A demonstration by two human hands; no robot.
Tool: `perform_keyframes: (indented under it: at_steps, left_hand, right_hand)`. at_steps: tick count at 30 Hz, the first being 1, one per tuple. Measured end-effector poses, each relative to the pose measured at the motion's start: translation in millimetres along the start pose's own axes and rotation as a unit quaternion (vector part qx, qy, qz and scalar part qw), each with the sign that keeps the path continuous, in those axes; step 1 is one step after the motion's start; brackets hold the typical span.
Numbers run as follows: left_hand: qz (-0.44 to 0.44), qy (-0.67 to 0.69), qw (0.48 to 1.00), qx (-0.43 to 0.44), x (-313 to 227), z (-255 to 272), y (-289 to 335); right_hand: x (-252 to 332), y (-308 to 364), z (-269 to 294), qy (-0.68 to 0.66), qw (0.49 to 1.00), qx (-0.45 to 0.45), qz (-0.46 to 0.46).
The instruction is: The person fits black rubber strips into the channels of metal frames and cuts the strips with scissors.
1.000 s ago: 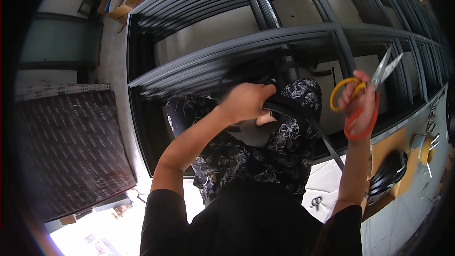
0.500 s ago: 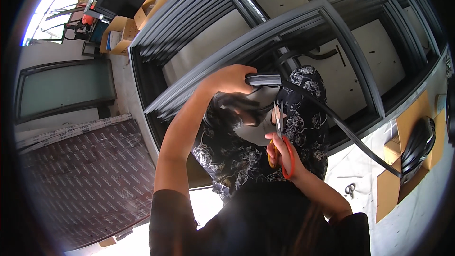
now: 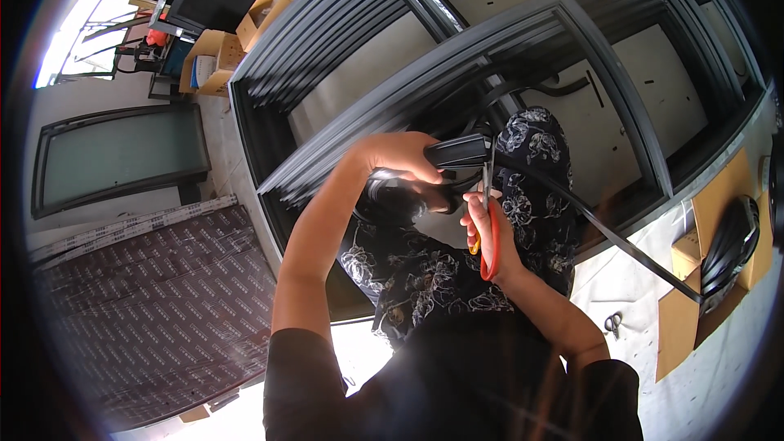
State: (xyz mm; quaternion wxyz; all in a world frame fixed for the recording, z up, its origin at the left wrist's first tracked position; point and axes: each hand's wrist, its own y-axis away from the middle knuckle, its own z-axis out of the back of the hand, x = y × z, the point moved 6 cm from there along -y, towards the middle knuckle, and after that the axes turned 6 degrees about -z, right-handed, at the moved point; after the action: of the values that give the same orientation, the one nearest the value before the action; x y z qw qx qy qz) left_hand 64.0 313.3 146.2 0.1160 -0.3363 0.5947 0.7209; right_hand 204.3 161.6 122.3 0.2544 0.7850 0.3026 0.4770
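Beyond the left hand (image 3: 400,155), dark frames (image 3: 622,94) are blocking my way; right of the trouser leg (image 3: 535,237), I'm seeing room above pale floor (image 3: 590,298) up to the cardboard box (image 3: 676,335), a black strip (image 3: 614,238) slanting across the far side.

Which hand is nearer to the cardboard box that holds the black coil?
The right. Holding the red-and-yellow scissors, the right hand is left of the cardboard box; the left hand, gripping black strips, is farther left.
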Motion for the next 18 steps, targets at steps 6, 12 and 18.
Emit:
perform_keyframes:
  at_steps: [6,12,18]
  left_hand:
    - [0.014,0.108,0.993,0.035,1,-7,2]
    - [0.015,0.207,0.971,0.121,6,-14,-6]
    - [0.0,0.247,0.955,0.167,4,-17,4]
  right_hand:
    - [-6,1,0,0.042,0.999,-0.007,0.025]
    - [-3,-10,6,0.059,0.993,-0.036,0.101]
    - [3,-4,6,0.044,0.992,0.013,0.117]
